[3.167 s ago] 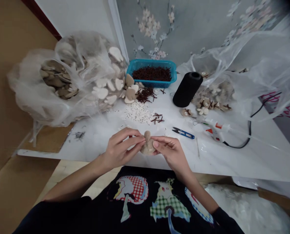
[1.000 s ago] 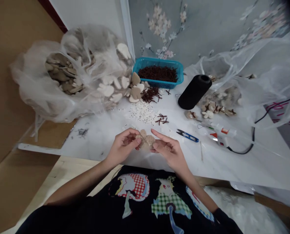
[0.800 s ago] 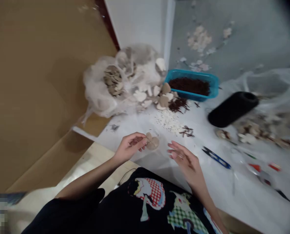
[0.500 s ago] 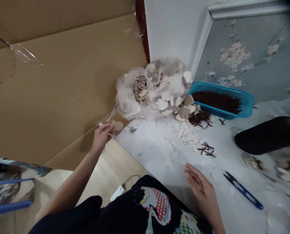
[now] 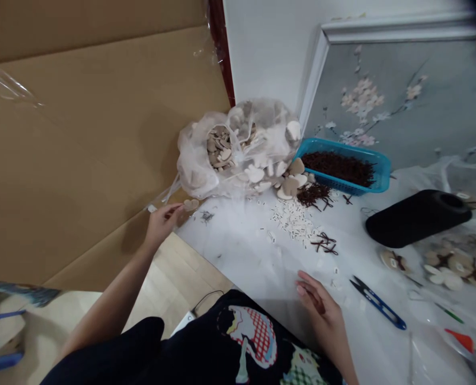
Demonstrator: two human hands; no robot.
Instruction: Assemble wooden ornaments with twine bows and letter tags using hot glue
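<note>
the left hand (image 5: pixel 161 225) pinches a small beige piece (image 5: pixel 190 205) between thumb and fingers, at the left end of the worktop (image 5: pixel 246 262); whether the piece touches anything beneath, i cannot tell. just beside it slumps a cloudy plastic bag (image 5: pixel 193 181) of beige cutouts (image 5: pixel 218 145). then come scattered white tags (image 5: pixel 294 220), the right hand (image 5: pixel 324 310) half open, fingers loosely bent around nothing, a blue basket (image 5: pixel 382 176), blue snips (image 5: pixel 376 300) and a black spool (image 5: pixel 412 219).

Dk navy/blk top, lg. multicol. front print (image 5: pixel 254 334): rounded motif, red/wht check w/ lt. blue edge, blk & yel. bits; pale grn strip (image 5: pixel 243 363) under it; 2nd motif (image 5: pixel 304 366), grn check, cut off at btm. L sleeve (image 5: pixel 113 353) short, same dk colour; L arm (image 5: pixel 117 299) & R arm (image 5: pixel 340 347) bare.
</note>
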